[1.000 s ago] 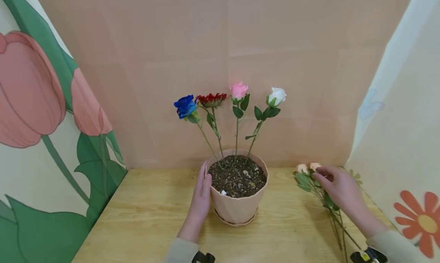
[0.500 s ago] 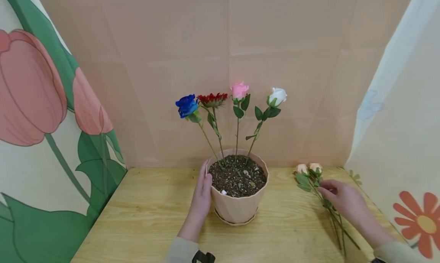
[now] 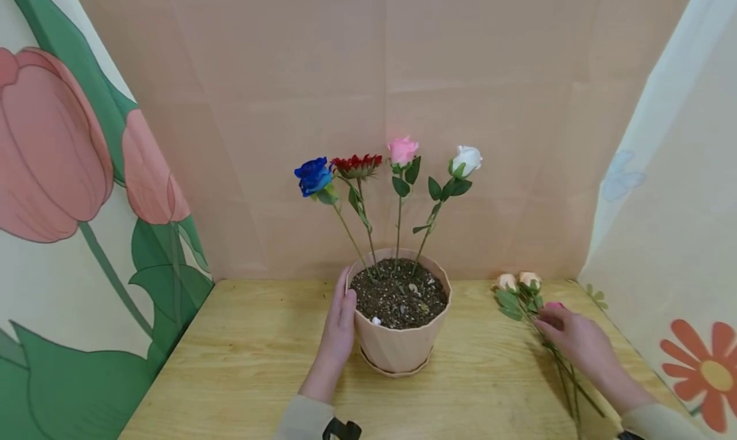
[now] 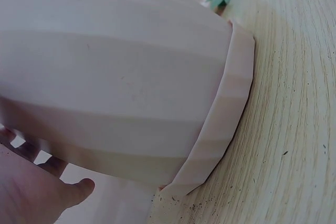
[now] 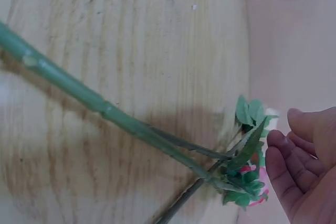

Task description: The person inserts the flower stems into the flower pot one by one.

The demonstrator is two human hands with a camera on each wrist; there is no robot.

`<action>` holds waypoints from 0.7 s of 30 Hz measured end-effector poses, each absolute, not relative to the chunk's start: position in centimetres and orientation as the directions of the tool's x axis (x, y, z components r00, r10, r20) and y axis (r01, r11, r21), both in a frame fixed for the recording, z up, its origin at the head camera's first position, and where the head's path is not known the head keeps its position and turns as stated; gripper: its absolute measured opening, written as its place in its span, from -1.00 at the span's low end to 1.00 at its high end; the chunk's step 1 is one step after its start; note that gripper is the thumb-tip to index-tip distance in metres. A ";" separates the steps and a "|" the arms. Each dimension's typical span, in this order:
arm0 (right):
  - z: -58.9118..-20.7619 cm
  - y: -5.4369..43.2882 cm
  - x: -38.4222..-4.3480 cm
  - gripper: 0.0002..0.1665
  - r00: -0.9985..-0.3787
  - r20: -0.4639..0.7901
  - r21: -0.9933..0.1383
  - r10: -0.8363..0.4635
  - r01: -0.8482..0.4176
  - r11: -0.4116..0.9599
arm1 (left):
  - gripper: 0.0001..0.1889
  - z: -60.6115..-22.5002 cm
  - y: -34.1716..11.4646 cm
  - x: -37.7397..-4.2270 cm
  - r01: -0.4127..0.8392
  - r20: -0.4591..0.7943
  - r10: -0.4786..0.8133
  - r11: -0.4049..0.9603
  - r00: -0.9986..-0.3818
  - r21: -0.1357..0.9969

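A pale pink pot [image 3: 397,349] full of dark soil [image 3: 403,302] stands on a saucer. Upright in the soil are a blue rose [image 3: 313,176], a red daisy-like flower [image 3: 357,166], a pink rose [image 3: 403,151] and a white rose [image 3: 466,161]. My left hand [image 3: 336,331] rests along the pot's left side, fingers extended. On the right, my right hand [image 3: 581,344] hovers at a bunch of loose flowers, including peach roses [image 3: 507,282]. A pink bloom [image 3: 554,306] peeks out behind it. In the right wrist view, loosely bent fingertips [image 5: 277,139] are beside the leaves [image 5: 247,153].
The wooden table [image 3: 242,363] ends at a plain pinkish backdrop [image 3: 276,139]. Printed panels with tulips [image 3: 52,146] and an orange flower [image 3: 714,373] flank it on both sides. Green stems [image 5: 105,109] cross each other on the table at right.
My right hand has drawn back from the peach blooms toward the leaves and stems lower in the bunch. A pink bloom now shows behind it. The left hand stays at the pot.
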State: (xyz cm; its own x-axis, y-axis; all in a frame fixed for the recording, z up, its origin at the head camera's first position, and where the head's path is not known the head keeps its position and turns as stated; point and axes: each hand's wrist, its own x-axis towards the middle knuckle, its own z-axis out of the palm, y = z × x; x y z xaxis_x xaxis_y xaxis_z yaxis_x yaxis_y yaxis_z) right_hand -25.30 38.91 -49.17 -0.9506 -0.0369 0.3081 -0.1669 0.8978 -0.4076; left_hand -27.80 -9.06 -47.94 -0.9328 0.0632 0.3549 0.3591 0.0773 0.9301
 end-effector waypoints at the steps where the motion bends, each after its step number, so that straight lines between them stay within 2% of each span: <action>1: -49.3 38.9 -25.3 -0.70 -0.948 0.315 -0.402 -0.039 -0.170 0.900 | -0.40 -48.0 -9.1 -27.8 0.358 0.354 0.062 0.079 -0.933 0.930; 5: -49.6 39.0 -25.4 -0.73 -0.950 0.310 -0.398 -0.035 -0.163 0.903 | -0.40 -47.9 -9.1 -27.9 0.362 0.358 0.062 0.077 -0.932 0.929; 21: -50.6 39.3 -25.5 -0.52 -0.971 0.238 -0.400 -0.016 -0.113 0.910 | -0.40 -47.8 -9.0 -27.8 0.360 0.357 0.058 0.076 -0.932 0.930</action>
